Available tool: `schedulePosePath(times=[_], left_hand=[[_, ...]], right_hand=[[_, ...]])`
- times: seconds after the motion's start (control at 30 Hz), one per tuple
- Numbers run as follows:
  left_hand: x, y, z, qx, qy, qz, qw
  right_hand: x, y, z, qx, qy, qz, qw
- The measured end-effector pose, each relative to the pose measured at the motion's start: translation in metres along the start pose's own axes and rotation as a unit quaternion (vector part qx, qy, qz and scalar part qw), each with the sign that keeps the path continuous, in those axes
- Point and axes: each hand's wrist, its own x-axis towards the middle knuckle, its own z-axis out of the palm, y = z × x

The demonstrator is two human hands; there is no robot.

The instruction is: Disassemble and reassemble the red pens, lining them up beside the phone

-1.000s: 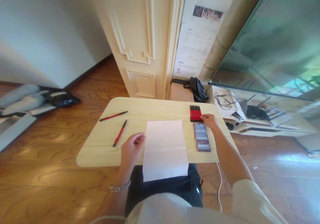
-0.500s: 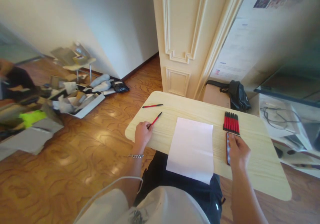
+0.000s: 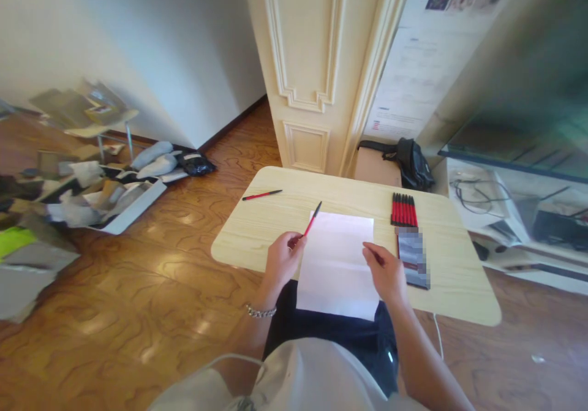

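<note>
My left hand [image 3: 282,256] is closed around the lower end of a red pen [image 3: 312,220], whose black tip points up and away over the paper's upper left corner. A white sheet of paper [image 3: 337,270] lies on the table and hangs over its near edge. Above the sheet's right side is my right hand [image 3: 386,273], its fingers loosely curled and apart, with nothing visible in them. Just right of it lies a phone [image 3: 408,248]. Several red pens [image 3: 404,210] with black ends lie side by side beyond the phone. Another red pen [image 3: 261,195] rests at the far left.
The light wooden table [image 3: 459,276] has rounded corners. A black bag [image 3: 411,163] sits behind it, and a white cabinet [image 3: 482,203] with cables stands at the right. On the floor at left are a white box [image 3: 138,206] and parcels.
My left hand has brought the pen right to the sheet's edge. My right hand has let go of the phone and moved left over the paper. The camera view has turned right.
</note>
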Motion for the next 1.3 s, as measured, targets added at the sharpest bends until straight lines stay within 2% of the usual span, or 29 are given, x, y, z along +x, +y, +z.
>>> schedulePosePath(times=[0.07,0.17,0.3,0.43,0.53,0.67,0.83,1.07,1.3], left_hand=[[-0.015,0.023,0.023,-0.021,-0.024,0.021,0.999],[-0.032,0.048,0.051,-0.031,-0.040,0.045,0.998],[-0.041,0.057,0.067,-0.029,-0.058,0.079,0.995],[-0.036,0.046,0.065,-0.010,-0.089,0.132,0.987],[-0.028,0.031,0.062,0.048,-0.073,0.168,0.982],[-0.021,0.016,0.063,0.085,-0.075,0.184,0.976],[-0.018,0.016,0.069,0.083,-0.081,0.183,0.976],[-0.013,0.020,0.073,0.082,-0.082,0.187,0.975],[-0.012,0.024,0.071,0.069,-0.072,0.182,0.978]], right_hand=[[-0.003,-0.010,0.015,0.011,-0.022,0.008,1.000],[-0.002,-0.015,0.034,0.055,-0.013,0.029,0.998],[0.007,-0.006,0.043,0.076,-0.002,0.052,0.996],[0.023,0.005,0.036,0.036,-0.032,0.076,0.996],[0.031,0.008,0.031,-0.053,-0.091,0.060,0.993],[0.033,0.004,0.035,-0.180,-0.139,0.019,0.974],[0.033,0.000,0.045,-0.304,-0.152,-0.004,0.941],[0.039,-0.003,0.046,-0.342,-0.142,0.018,0.929],[0.033,-0.002,0.035,-0.245,-0.097,0.035,0.964]])
